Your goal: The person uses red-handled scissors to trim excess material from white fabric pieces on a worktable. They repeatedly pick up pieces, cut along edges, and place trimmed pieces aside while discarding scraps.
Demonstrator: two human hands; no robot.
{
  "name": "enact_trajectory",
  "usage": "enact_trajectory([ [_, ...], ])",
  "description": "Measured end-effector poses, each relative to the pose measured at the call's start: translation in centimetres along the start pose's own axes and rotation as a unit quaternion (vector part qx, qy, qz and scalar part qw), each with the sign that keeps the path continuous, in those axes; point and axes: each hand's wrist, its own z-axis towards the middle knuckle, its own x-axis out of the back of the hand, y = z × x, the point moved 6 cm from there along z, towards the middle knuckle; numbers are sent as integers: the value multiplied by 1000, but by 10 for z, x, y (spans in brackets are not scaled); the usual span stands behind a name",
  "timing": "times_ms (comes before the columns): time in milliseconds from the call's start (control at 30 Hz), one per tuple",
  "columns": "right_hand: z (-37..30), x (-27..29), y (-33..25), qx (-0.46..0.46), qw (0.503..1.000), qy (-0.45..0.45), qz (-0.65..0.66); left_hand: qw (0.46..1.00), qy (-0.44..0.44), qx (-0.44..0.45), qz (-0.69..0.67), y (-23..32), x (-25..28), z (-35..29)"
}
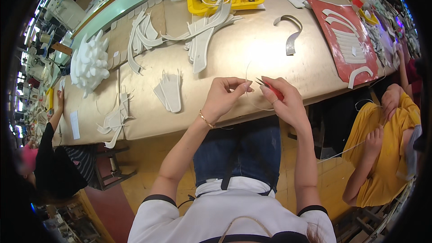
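Observation:
Just past the table's near edge, my left hand [221, 98] pinches a thin pale cord [257, 107] between thumb and fingertips. One end of the cord rises above the fingers and the rest curves down toward my right hand [290, 104]. That hand is closed round red-handled snips [275, 91], whose dark pointed tips aim at the left fingertips without visibly touching the cord. To the left lies a small stack of off-white fabric pieces [171, 93] with loose ends at the top. Farther left, a loose pile of similar pieces [116, 119] lies at the table edge.
Long off-white strips [203, 40] spread below a yellow tray [191, 5]. A curved grey strip [297, 31] lies right of centre, before a red board [323, 27] with pale pieces. White foam-like shapes [90, 63] stand left. Co-workers sit both sides; the right one wears a yellow shirt [389, 153].

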Motion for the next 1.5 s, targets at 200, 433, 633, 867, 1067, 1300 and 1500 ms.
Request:
enact_trajectory([
  [200,26,-20,8,26,998,-37,54,998,-6,-26,52,-5,5,11],
  [433,34,-25,12,42,997,-14,60,999,-4,-7,48,-11,8,14],
  [633,33,-21,11,14,998,23,55,999,4,7,47,-6,8,4],
  [867,2,-35,13,-30,970,-28,238,993,23,-93,69,14,0,-2],
  [1067,-28,-22,37,-59,953,53,291,832,119,-271,469,41,34,54],
  [1300,-77,-1,48,-62,939,86,327,818,46,-207,535,10,56,87],
  [1500,-101,3,51,-66,930,60,357,839,-14,-219,498,10,-9,1],
])
